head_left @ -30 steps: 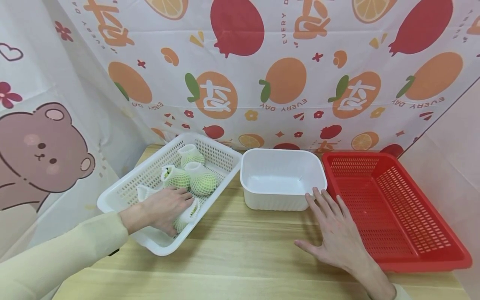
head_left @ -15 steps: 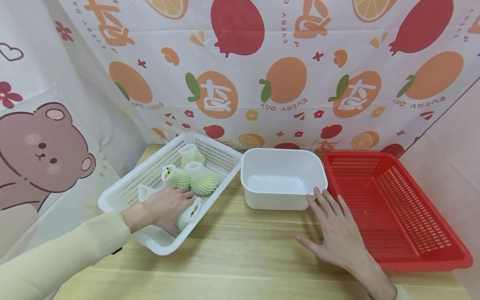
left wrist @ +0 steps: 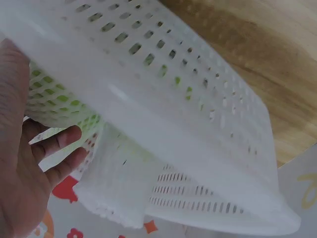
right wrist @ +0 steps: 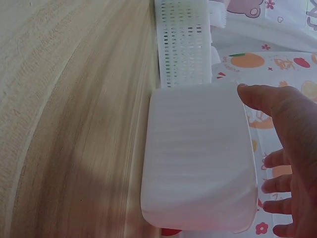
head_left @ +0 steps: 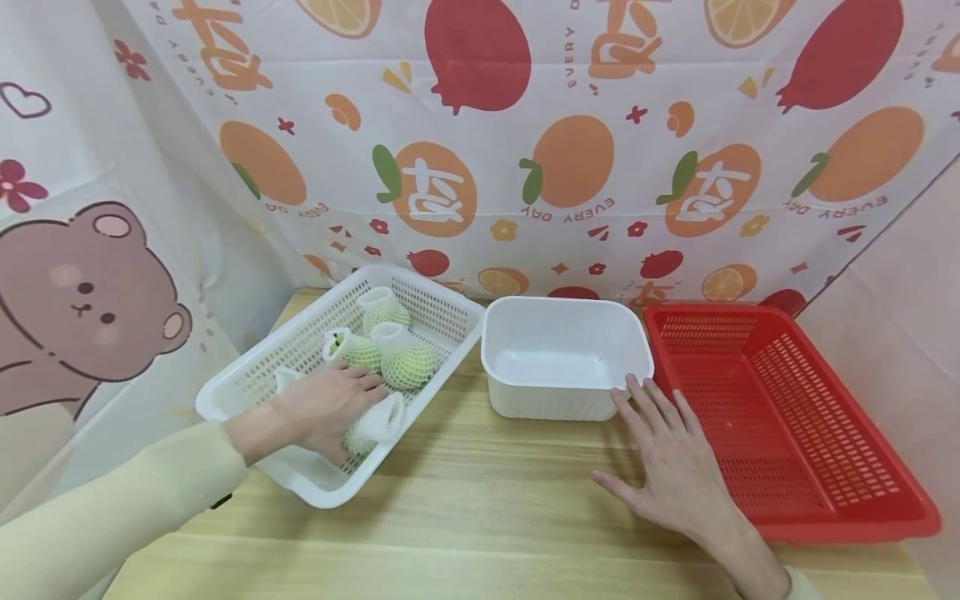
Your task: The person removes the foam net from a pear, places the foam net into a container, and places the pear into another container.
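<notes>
My left hand reaches into a white slotted basket, with thumb and fingers around a pale green fruit in a white foam net. In the left wrist view, this netted fruit lies between thumb and fingers, partly hidden by the basket wall. Other netted fruits lie beyond the hand, among them one netted fruit near the basket's right side. My right hand is spread, its fingertips at the front right corner of a white plastic bin. The bin holds nothing visible.
A red slotted basket stands right of the white bin, close beside it. All three containers sit on a light wooden table. Behind them hangs a fruit-print cloth, and a bear-print cloth hangs at the left.
The netted fruit at my left hand has turned, so its foam collar now points up and right. My left hand has shifted slightly; the right hand stays in place.
</notes>
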`<state>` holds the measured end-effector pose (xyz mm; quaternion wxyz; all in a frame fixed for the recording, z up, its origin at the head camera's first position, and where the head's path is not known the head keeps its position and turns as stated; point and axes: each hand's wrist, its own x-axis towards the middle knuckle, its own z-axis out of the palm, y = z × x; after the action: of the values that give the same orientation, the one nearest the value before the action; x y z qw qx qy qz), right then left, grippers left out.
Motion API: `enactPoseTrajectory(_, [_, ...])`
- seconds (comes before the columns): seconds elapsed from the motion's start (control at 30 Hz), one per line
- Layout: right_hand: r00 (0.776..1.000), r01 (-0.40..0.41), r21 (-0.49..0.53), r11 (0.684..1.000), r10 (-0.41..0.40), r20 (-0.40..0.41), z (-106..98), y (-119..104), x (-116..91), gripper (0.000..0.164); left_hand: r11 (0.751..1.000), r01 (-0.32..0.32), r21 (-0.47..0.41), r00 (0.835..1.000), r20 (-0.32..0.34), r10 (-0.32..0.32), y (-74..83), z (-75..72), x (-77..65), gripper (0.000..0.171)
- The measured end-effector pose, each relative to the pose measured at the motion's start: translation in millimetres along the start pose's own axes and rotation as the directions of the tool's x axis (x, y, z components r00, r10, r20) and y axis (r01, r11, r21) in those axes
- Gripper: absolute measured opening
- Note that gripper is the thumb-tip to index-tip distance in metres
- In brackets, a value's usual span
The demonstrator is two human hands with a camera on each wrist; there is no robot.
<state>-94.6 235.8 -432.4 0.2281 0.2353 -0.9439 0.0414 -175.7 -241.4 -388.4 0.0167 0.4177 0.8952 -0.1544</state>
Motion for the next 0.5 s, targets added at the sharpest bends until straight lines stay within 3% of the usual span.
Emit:
enactPoseTrajectory(0.2, [1.000, 0.002, -0.007, 1.000, -0.002, 0.007, -1, -1, 1, 0.104, 0.992, -0.025, 0.123, 0.995, -0.092, 0.037, 0.0, -14.4, 0.3, 0.089])
enactPoseTrajectory(0.5, [1.000, 0.002, 0.001, 1.000, -0.002, 0.003, -1, -3, 1, 0.104, 0.989, 0.022, 0.147, 0.984, -0.179, 0.005, 6.5, -38.0, -2.0, 0.081])
